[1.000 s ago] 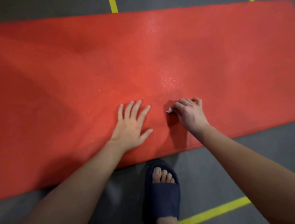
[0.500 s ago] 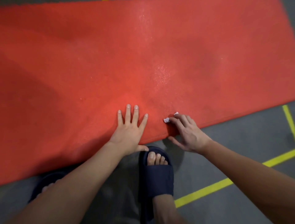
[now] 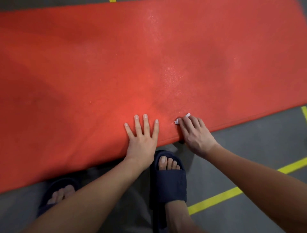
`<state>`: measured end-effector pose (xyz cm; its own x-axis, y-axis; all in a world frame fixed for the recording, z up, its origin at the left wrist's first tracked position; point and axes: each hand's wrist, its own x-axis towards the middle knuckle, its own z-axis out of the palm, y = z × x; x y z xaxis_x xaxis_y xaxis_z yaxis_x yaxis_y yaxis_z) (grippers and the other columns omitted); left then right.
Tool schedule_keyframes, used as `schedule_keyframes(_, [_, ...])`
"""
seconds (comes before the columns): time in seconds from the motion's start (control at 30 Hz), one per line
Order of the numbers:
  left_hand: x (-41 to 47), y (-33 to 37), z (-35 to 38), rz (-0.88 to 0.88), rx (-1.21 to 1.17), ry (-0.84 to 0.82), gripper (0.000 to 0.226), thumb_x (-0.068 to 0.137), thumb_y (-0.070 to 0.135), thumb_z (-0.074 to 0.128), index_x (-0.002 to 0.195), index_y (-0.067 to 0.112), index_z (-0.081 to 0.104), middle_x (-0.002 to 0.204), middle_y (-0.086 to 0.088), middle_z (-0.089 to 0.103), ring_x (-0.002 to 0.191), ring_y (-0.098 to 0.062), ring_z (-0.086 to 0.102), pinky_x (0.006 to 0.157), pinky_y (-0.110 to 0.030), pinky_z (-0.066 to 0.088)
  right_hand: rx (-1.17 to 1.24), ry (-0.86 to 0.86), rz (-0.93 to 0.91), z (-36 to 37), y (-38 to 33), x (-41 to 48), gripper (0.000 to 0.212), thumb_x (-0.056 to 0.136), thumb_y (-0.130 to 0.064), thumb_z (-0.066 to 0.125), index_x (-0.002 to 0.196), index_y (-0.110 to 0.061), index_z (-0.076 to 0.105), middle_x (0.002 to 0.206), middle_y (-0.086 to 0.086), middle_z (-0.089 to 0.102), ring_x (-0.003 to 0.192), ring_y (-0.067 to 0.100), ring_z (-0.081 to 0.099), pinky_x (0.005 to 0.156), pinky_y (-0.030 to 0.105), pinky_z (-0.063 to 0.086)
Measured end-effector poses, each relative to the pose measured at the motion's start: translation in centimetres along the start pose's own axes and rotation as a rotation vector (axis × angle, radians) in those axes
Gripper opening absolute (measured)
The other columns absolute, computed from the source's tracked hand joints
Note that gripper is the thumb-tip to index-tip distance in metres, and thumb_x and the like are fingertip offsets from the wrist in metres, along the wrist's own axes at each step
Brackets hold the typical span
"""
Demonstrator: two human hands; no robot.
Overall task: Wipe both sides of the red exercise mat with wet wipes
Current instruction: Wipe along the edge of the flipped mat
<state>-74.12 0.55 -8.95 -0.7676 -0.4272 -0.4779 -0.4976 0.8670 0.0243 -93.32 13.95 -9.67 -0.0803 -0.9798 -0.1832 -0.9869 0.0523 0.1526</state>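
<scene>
Nearest the camera, 2 feet in dark blue slides stand on the grey floor. The right slide is in plain view with the toes showing. The left slide is partly hidden behind the left forearm. A yellow floor line runs diagonally at the near right.

Just beyond the toes lies the near edge of the red exercise mat, which is spread flat on the floor and fills most of the view from left to right.

The left hand lies palm down on that near edge, fingers straight and spread wide, holding nothing.

Just to its right, the right hand rests on the same edge. Its fingers are bent over a small bunched white wet wipe, and bits of the wipe poke out at the fingertips. The thumb is hidden at the mat's edge, so I cannot tell how it sits.

Farther in, a speckled wet sheen glints on the mat above the right hand and runs toward the far edge.

At the far edge, a short piece of another yellow line shows.
</scene>
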Motion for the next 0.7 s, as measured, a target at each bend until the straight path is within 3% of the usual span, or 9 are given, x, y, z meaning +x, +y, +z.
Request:
schedule_keyframes(0.13, [-0.4, -1.1, 0.5, -0.065, -0.087, 0.026, 0.095, 0.096, 0.029, 0.055, 0.160, 0.024, -0.015, 0.168, -0.019, -0.017, 0.152, -0.049, -0.016, 0.107, -0.085, 0.002, 0.026, -0.023, 0.113, -0.1, -1.0, 0.4, 0.052, 0.091, -0.015, 0.038, 0.138, 0.005, 0.046, 0.125, 0.026, 0.053, 0.108, 0.044, 0.052, 0.089, 0.052, 0.047])
schedule_keyframes(0.23, [-0.7, -2.0, -0.2, -0.037, -0.114, -0.017, 0.093, 0.099, 0.011, 0.048, 0.159, 0.027, -0.022, 0.167, -0.019, -0.020, 0.150, -0.053, -0.020, 0.106, -0.086, 0.000, 0.053, 0.018, 0.124, -0.1, -0.6, 0.6, 0.057, 0.092, -0.015, 0.031, 0.143, 0.006, 0.046, 0.124, 0.026, 0.051, 0.108, 0.043, 0.048, 0.088, 0.053, 0.047])
schedule_keyframes(0.33, [-0.9, -2.3, -2.5, -0.015, -0.134, -0.058, 0.089, 0.098, 0.002, 0.041, 0.160, 0.026, -0.019, 0.167, -0.021, -0.016, 0.150, -0.054, -0.017, 0.108, -0.084, 0.001, 0.063, 0.098, 0.124, -0.4, 0.1, 1.0, 0.054, 0.092, -0.016, 0.039, 0.140, 0.006, 0.048, 0.119, 0.025, 0.052, 0.099, 0.042, 0.050, 0.083, 0.052, 0.045])
schedule_keyframes(0.53, [-2.3, -3.1, -5.2, -0.017, -0.189, -0.002, 0.093, 0.095, -0.004, 0.045, 0.162, 0.028, -0.012, 0.169, -0.020, -0.009, 0.152, -0.053, -0.011, 0.109, -0.084, 0.003, 0.062, 0.193, 0.096, -2.0, 0.1, 1.8, 0.047, 0.094, -0.013, 0.041, 0.136, 0.006, 0.048, 0.118, 0.022, 0.046, 0.093, 0.040, 0.047, 0.077, 0.050, 0.038])
schedule_keyframes(0.7, [-4.5, -6.1, -3.5, -0.046, -0.148, 0.019, 0.095, 0.095, -0.005, 0.044, 0.161, 0.032, -0.014, 0.170, -0.016, -0.009, 0.154, -0.047, -0.012, 0.113, -0.079, 0.005, 0.044, 0.247, 0.031, -2.4, -3.1, 3.2, 0.040, 0.101, -0.015, 0.041, 0.132, 0.007, 0.053, 0.112, 0.023, 0.053, 0.090, 0.038, 0.049, 0.072, 0.048, 0.039])
